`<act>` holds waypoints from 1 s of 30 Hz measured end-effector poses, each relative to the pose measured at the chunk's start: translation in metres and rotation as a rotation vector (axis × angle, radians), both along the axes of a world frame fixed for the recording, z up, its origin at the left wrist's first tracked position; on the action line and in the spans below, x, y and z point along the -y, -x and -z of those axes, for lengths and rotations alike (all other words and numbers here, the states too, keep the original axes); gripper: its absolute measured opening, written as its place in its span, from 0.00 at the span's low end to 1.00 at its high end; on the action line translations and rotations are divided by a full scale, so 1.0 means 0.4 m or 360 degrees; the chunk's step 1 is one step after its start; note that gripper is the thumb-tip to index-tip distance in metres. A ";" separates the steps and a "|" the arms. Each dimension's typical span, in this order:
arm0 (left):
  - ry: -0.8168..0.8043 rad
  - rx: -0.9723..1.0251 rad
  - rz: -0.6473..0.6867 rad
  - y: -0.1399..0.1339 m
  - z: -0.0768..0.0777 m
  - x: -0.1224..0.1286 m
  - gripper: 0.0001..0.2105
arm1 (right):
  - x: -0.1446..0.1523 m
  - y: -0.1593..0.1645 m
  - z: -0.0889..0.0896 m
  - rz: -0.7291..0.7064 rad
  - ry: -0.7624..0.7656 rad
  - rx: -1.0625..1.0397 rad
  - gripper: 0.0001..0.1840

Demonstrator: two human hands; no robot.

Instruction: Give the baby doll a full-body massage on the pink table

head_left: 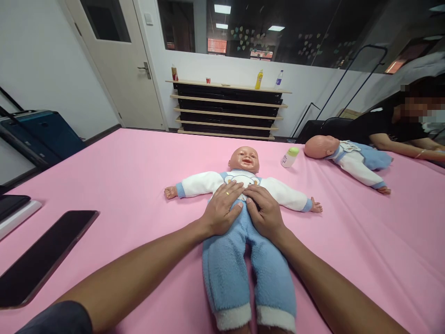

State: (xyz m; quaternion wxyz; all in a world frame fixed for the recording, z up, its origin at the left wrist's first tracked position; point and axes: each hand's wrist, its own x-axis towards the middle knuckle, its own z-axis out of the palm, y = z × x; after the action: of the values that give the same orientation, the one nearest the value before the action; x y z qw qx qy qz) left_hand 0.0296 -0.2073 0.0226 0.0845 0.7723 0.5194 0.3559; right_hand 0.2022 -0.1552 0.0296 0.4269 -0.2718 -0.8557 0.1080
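A baby doll [244, 160] lies on its back on the pink sheet [139, 176], head away from me and arms spread wide. It wears a white top [203, 184] with blue cuffs and fluffy blue trousers [227, 264]. My left hand [222, 206], with a ring on one finger, rests flat on the doll's belly, fingers stretched out. Beside it, my right hand [266, 208] lies on the other side of the belly, its fingers extended over the shirt front. The fingertips of both hands come close together at the middle. Neither hand grasps anything.
A white bottle with a green cap [289, 157] stands beyond the doll's left arm. Another doll [347, 155] lies at the right, near a person in black [378, 120]. A phone [45, 255] lies at the left. Behind are a shelf [227, 98] and a door [121, 69].
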 end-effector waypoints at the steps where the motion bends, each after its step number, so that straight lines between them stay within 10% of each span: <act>1: 0.0036 0.0014 -0.0047 -0.001 0.001 -0.002 0.23 | -0.004 0.001 0.004 0.0034 0.0014 0.0028 0.16; 12: -0.0148 0.0238 -0.0332 -0.002 0.016 0.000 0.19 | -0.003 0.000 0.018 0.0451 -0.0014 -0.0077 0.16; 17: -0.0391 0.0102 0.0103 0.000 0.004 0.027 0.16 | 0.020 -0.010 -0.007 -0.0023 -0.0173 -0.0016 0.08; 21: -0.0220 -0.0058 0.0218 0.001 -0.010 0.018 0.28 | 0.014 -0.007 -0.018 -0.0290 -0.0174 0.0203 0.16; 30: 0.0118 -0.0080 -0.0139 -0.008 -0.001 -0.002 0.27 | -0.014 0.004 0.007 0.0057 -0.0041 0.0418 0.27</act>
State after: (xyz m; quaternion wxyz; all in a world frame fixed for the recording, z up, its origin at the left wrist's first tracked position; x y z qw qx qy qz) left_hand 0.0330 -0.2065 0.0228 0.0844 0.7539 0.5674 0.3203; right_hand 0.2005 -0.1496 0.0269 0.3164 -0.2934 -0.9006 0.0528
